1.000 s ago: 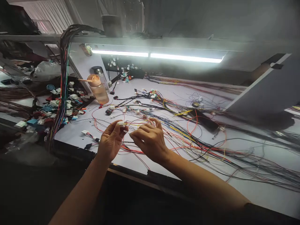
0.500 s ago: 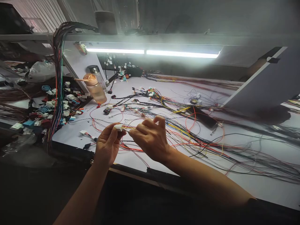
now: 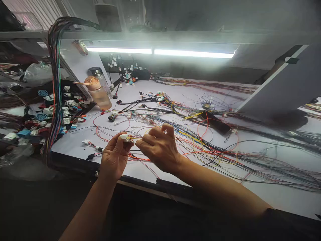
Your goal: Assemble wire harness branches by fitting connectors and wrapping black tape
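A white plastic connector (image 3: 123,137) is pinched between the thumb and fingers of my left hand (image 3: 114,157), above the front of the table. Thin yellow and reddish wires (image 3: 136,137) run from its right side toward my right hand (image 3: 160,147). That hand is closed, its thumb and index finger pinching a thin wire close to the connector. My curled fingers cover most of this wire, so whether its tip sits inside the connector cannot be seen. Below my hands, red and black wires lie on the white tabletop (image 3: 75,142).
Loose wire bundles (image 3: 225,157) spread over the table to the right. A bottle with an orange lid (image 3: 100,97) stands at the back left. Left of it are piled connectors (image 3: 45,117) and a hanging cable bundle (image 3: 55,90). A white partition (image 3: 276,87) rises at right.
The connector in my left hand is slightly turned, and a small gap now shows between it and my right fingertips. The whole view has shifted a little.
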`<control>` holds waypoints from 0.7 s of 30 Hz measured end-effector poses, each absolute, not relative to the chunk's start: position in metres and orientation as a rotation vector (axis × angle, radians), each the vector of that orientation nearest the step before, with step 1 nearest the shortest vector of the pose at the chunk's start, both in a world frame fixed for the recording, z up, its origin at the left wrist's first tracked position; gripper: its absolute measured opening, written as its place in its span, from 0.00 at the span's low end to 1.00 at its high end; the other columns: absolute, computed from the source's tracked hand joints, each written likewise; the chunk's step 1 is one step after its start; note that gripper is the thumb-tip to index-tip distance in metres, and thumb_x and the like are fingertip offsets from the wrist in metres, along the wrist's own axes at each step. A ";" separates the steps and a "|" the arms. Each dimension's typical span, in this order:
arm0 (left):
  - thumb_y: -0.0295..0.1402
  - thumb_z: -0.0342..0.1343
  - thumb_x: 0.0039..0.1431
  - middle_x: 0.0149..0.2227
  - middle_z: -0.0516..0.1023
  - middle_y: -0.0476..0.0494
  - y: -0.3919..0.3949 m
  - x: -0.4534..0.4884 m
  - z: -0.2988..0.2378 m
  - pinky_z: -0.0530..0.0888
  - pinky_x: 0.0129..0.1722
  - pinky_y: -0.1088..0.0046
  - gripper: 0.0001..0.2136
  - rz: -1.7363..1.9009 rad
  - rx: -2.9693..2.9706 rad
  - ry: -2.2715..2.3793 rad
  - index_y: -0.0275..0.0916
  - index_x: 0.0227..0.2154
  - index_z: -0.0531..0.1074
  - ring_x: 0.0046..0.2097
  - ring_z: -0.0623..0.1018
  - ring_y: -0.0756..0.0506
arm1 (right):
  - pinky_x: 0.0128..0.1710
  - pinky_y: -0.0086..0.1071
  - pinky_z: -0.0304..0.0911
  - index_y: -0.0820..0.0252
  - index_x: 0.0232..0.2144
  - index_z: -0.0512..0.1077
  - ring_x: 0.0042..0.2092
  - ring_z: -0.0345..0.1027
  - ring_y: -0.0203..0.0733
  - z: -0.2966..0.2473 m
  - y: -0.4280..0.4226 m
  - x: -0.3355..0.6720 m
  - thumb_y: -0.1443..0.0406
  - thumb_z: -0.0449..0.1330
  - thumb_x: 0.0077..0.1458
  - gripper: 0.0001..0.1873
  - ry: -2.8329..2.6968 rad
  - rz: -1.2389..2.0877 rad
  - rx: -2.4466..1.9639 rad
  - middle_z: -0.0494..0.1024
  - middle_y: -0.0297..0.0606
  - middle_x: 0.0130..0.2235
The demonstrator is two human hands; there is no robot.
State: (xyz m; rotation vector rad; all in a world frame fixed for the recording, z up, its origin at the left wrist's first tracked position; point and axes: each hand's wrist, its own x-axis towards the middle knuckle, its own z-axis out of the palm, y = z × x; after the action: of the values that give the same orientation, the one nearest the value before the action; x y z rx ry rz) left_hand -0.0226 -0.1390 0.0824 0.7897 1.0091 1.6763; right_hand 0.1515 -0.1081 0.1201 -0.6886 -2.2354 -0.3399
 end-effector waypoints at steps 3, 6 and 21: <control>0.39 0.67 0.49 0.38 0.80 0.45 -0.138 -0.022 0.082 0.77 0.40 0.75 0.13 1.702 0.777 0.940 0.41 0.37 0.78 0.39 0.78 0.49 | 0.43 0.40 0.40 0.59 0.27 0.69 0.35 0.56 0.35 0.120 -0.107 0.151 0.71 0.55 0.62 0.11 -2.228 -0.359 -0.693 0.67 0.29 0.24; 0.37 0.67 0.50 0.36 0.80 0.44 -0.137 -0.023 0.079 0.77 0.41 0.76 0.13 1.710 0.830 0.930 0.39 0.38 0.78 0.38 0.79 0.49 | 0.44 0.40 0.40 0.59 0.28 0.70 0.36 0.57 0.35 0.120 -0.106 0.152 0.71 0.55 0.62 0.10 -2.241 -0.358 -0.689 0.68 0.29 0.24; 0.35 0.67 0.49 0.38 0.80 0.44 -0.134 -0.028 0.064 0.78 0.41 0.75 0.12 1.731 0.885 0.945 0.41 0.38 0.79 0.38 0.80 0.48 | 0.43 0.40 0.40 0.57 0.30 0.70 0.35 0.55 0.36 0.118 -0.103 0.156 0.72 0.54 0.62 0.10 -2.254 -0.306 -0.696 0.67 0.30 0.25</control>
State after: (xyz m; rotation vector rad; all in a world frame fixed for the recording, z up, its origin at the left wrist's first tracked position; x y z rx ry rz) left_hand -0.0277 -0.1338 0.0645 0.8847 0.9452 1.7310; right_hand 0.1559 -0.1030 0.1178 -0.6959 -2.2539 -0.3061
